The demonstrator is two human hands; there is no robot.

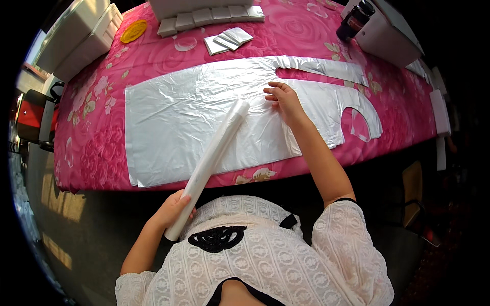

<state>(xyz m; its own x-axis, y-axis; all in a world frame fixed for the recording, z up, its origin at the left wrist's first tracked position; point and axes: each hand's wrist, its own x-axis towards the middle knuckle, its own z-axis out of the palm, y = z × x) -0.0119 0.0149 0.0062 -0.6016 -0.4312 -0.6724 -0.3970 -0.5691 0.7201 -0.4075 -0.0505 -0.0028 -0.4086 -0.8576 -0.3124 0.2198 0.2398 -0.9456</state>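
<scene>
My left hand (175, 209) is wrapped round the lower part of a long white tube (206, 163), which looks like a roll of smooth film or paper. The tube slants up and to the right, its far end over a large sheet of thin, silvery-white plastic (168, 127). Cut like a disposable apron, that sheet lies spread across the table, with rounded cut-outs and strap-like strips at its right end. Above the middle of the sheet is my right hand (287, 102), fingers loosely bent and apart, with nothing visible in it. Whether its fingertips touch the plastic I cannot tell.
A pink rose-patterned cloth covers the table (102, 148). Several folded silvery packets (229, 40) lie at the back, near a row of similar packets (209, 18). White boxes (84, 43) stand back left by a yellow disc (133, 31); a dark bottle (356, 20) stands back right.
</scene>
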